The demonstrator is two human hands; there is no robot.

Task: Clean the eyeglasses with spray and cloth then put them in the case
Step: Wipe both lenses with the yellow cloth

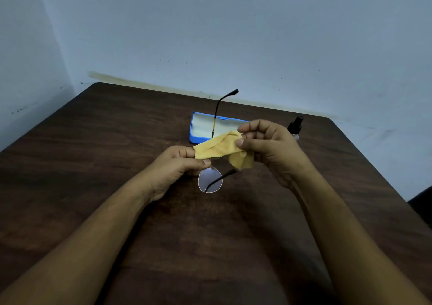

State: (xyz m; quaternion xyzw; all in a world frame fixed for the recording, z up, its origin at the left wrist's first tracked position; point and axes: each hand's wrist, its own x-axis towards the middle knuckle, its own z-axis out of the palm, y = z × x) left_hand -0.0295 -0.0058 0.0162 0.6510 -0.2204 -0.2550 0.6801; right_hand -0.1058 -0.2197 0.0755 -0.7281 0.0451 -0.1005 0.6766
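Dark brown wooden table [93, 152] under everything. My left hand [177, 163], in front of the open blue rectangular case [192, 133], has its fingers curled, pinching the thin metal-rimmed eyeglasses [210, 180] by the frame. One lens hangs below; one temple sticks up across the case. Yellow microfibre cloth [218, 146] covers the other lens, just in front of the case. My right hand [268, 145] pinches the cloth, thumb against curled fingers. Small black-capped spray bottle [295, 128] sits right of the case, partly hidden.

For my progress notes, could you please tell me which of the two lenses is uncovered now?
The lens nearer the person, hanging bare below the left hand; the other is hidden in the yellow cloth the right hand pinches.
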